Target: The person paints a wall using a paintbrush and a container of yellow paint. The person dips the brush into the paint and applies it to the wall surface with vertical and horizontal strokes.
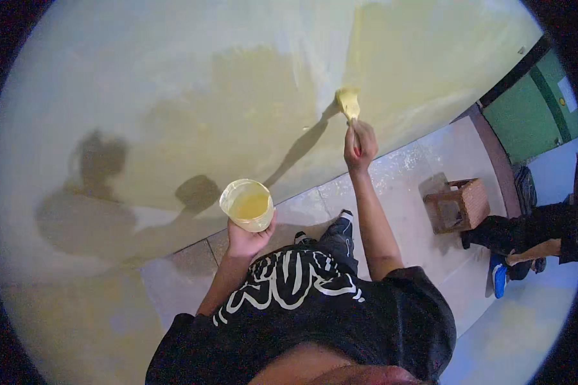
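Note:
My right hand (361, 144) grips the handle of a paintbrush (349, 103), whose bristles, coated in pale yellow paint, touch the wall (255, 96). Lower and to the left, my left hand (250, 238) holds a round tub (246, 206) with yellow paint inside, its open top towards the camera. Yellowish patches lie on the wall on both sides of a paler strip near the brush. Shadows of my head, the tub and the brush arm fall across the wall.
A brown woven-look plastic stool (462, 206) stands on the tiled floor (400, 192) to the right. Beside it is another person in dark clothes (525, 231) with a blue shoe. A green door (525, 115) is at the far right. My feet are close to the wall's base.

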`<state>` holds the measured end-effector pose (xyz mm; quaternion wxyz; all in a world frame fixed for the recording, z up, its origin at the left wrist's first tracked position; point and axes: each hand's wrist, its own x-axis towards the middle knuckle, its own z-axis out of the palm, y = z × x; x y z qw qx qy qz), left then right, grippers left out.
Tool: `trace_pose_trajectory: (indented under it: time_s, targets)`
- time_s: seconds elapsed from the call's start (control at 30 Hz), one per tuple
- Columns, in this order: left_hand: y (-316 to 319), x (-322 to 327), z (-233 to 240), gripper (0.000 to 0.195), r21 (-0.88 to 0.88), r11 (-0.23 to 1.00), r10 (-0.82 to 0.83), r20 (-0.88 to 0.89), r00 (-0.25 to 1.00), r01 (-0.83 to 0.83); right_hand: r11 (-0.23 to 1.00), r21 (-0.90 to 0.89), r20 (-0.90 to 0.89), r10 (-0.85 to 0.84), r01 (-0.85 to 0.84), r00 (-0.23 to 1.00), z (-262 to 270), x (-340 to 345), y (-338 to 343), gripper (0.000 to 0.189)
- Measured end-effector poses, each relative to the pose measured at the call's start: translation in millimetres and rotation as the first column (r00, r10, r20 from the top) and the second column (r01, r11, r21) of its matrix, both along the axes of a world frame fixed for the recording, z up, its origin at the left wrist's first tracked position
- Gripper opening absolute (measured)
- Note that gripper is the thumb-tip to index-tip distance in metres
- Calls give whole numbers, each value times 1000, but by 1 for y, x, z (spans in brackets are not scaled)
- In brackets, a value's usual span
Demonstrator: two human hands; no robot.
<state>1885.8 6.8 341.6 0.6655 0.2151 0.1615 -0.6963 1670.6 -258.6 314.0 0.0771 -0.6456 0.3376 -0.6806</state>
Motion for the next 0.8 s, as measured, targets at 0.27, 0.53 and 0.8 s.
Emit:
trace_pose_trajectory:
  time_s: [0.27, 0.53, 0.8]
  targets:
    - [-1, -2, -9, 53, -23, 998, -61, -39, 997, 60, 892, 435, 266, 2, -122, 964, -45, -20, 34, 13]
    - [-4, -8, 1, 48, -48, 996, -81, -56, 995, 78, 671, 629, 624, -132, -394, 770, 5, -31, 15, 21]
    - [-9, -13, 18, 45, -85, 996, -15, -125, 992, 5, 767, 457, 629, 80, -452, 773, 141, -9, -28, 24]
